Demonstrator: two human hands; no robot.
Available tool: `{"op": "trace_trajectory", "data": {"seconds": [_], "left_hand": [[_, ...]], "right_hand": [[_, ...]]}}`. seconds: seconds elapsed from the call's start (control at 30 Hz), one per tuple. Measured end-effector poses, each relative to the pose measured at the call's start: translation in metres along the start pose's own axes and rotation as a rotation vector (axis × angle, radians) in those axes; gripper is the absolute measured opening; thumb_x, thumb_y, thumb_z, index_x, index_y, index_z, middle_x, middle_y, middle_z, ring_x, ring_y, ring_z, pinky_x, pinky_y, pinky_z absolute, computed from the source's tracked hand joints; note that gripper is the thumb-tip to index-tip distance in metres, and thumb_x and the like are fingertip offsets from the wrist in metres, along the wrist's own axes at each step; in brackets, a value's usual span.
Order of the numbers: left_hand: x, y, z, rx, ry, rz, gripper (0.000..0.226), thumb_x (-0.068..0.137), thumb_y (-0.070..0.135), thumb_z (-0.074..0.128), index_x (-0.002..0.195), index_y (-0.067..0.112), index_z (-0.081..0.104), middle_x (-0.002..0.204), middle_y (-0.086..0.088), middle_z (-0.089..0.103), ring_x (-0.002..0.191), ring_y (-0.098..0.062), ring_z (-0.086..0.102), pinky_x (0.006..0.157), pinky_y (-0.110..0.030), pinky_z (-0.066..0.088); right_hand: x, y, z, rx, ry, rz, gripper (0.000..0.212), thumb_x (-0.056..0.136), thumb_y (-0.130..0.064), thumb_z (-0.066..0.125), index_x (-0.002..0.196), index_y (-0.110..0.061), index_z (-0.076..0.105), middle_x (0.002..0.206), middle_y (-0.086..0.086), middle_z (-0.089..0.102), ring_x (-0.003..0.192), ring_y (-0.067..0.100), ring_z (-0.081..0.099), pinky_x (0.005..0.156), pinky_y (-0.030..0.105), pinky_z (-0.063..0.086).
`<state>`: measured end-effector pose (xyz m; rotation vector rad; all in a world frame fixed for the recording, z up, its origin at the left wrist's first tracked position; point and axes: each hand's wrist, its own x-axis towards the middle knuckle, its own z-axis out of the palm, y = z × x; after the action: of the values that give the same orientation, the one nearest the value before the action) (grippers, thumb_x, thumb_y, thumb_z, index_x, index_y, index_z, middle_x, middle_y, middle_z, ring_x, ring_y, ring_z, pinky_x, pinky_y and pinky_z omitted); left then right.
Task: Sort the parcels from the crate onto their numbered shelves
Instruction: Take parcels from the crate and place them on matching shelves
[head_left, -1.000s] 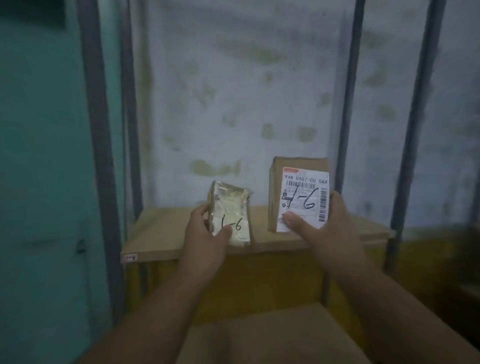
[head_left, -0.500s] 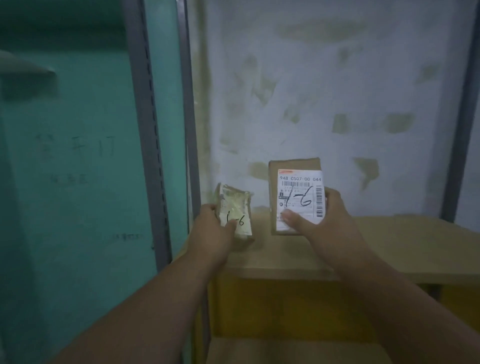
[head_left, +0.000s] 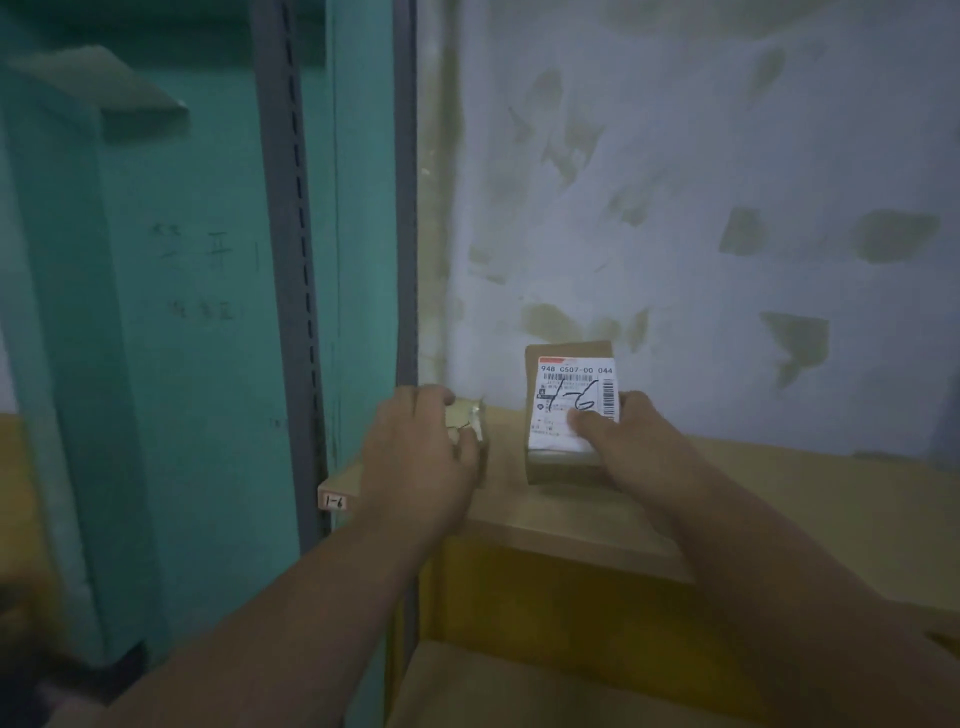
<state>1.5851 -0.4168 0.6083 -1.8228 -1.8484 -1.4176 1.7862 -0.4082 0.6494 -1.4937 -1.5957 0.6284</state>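
Gripping a small tape-wrapped parcel (head_left: 470, 422) in the left hand (head_left: 421, 457), fingers curled over its top and thumb on its near face, low over the left end of the wooden shelf (head_left: 779, 499); contact between parcel and board cannot be told. Clamped in the right hand (head_left: 631, 447): a brown cardboard parcel (head_left: 566, 410), upright, lower edge at the shelf surface, thumb pressed on its white label (head_left: 574, 400), fingers wrapped round the right side. Handwritten "1-6" on that label. At 3 o'clock of the small parcel, just beside but apart. Tag (head_left: 334, 502) reading "1-6" on the shelf's front left corner, at 7 o'clock of the left hand. Grey slotted upright (head_left: 291, 260) at 10 o'clock.
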Motion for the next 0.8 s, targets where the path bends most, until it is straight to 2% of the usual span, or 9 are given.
{"op": "trace_trajectory", "data": {"seconds": [0.07,0.13,0.23,0.33,0.43,0.57,0.7,0.8], "left_hand": [[-0.022,0.007,-0.002,0.009,-0.001,0.053,0.032,0.088,0.033,0.060,0.119,0.023,0.057,0.115,0.003,0.051,0.104,-0.014,0.042,0.090,-0.033,0.038],[-0.041,0.007,-0.001,0.062,-0.023,0.093,0.029,0.087,0.033,0.062,0.114,0.024,0.058,0.111,0.006,0.050,0.101,-0.012,0.041,0.088,-0.032,0.038],[-0.055,0.004,-0.003,0.107,-0.064,0.096,0.030,0.087,0.032,0.059,0.116,0.025,0.057,0.117,0.006,0.051,0.109,-0.014,0.044,0.093,-0.033,0.039],[-0.061,0.005,-0.007,0.126,-0.064,0.063,0.031,0.089,0.029,0.056,0.121,0.027,0.056,0.121,0.005,0.051,0.114,-0.015,0.044,0.098,-0.035,0.038],[-0.067,0.003,-0.011,0.130,-0.077,0.068,0.031,0.091,0.029,0.057,0.122,0.027,0.056,0.121,0.005,0.051,0.115,-0.016,0.044,0.097,-0.036,0.040],[-0.077,-0.018,-0.022,0.128,-0.075,0.067,0.032,0.086,0.032,0.061,0.118,0.024,0.060,0.115,0.004,0.057,0.109,-0.019,0.051,0.091,-0.038,0.045],[-0.091,-0.070,-0.054,0.157,-0.039,0.083,0.034,0.079,0.041,0.053,0.105,0.021,0.062,0.097,0.001,0.059,0.088,-0.024,0.056,0.075,-0.039,0.050],[-0.104,-0.133,-0.098,0.247,-0.043,0.076,0.036,0.076,0.044,0.049,0.102,0.023,0.061,0.094,0.002,0.059,0.084,-0.025,0.059,0.073,-0.039,0.050]], "right_hand": [[0.008,0.001,0.004,-0.128,-0.044,-0.009,0.044,0.098,-0.047,0.055,0.125,-0.013,0.049,0.118,0.003,0.060,0.098,0.021,0.059,0.064,0.029,0.040],[0.017,0.003,0.008,-0.233,-0.064,-0.025,0.049,0.097,-0.052,0.052,0.125,-0.011,0.052,0.119,0.006,0.063,0.101,0.025,0.061,0.075,0.032,0.044],[0.027,0.005,0.012,-0.394,-0.071,-0.036,0.059,0.097,-0.058,0.046,0.124,-0.006,0.053,0.115,0.009,0.063,0.105,0.029,0.062,0.081,0.033,0.045],[0.020,0.002,0.009,-0.560,0.038,-0.093,0.063,0.096,-0.063,0.044,0.127,-0.008,0.048,0.119,0.011,0.058,0.110,0.030,0.058,0.087,0.038,0.046],[-0.002,-0.003,0.009,-0.683,0.204,-0.325,0.064,0.095,-0.064,0.042,0.134,-0.013,0.043,0.128,0.012,0.049,0.116,0.030,0.049,0.095,0.042,0.044],[-0.040,-0.023,0.023,-0.641,0.241,-0.632,0.068,0.091,-0.066,0.049,0.140,-0.018,0.045,0.136,0.008,0.049,0.122,0.027,0.047,0.101,0.041,0.043],[-0.077,-0.062,0.065,-0.525,0.260,-0.790,0.070,0.087,-0.068,0.048,0.138,-0.020,0.046,0.135,0.004,0.051,0.122,0.023,0.048,0.102,0.040,0.043],[-0.103,-0.105,0.125,-0.424,0.249,-0.904,0.068,0.087,-0.064,0.053,0.137,-0.019,0.048,0.134,0.005,0.053,0.122,0.025,0.050,0.101,0.041,0.045]]}}
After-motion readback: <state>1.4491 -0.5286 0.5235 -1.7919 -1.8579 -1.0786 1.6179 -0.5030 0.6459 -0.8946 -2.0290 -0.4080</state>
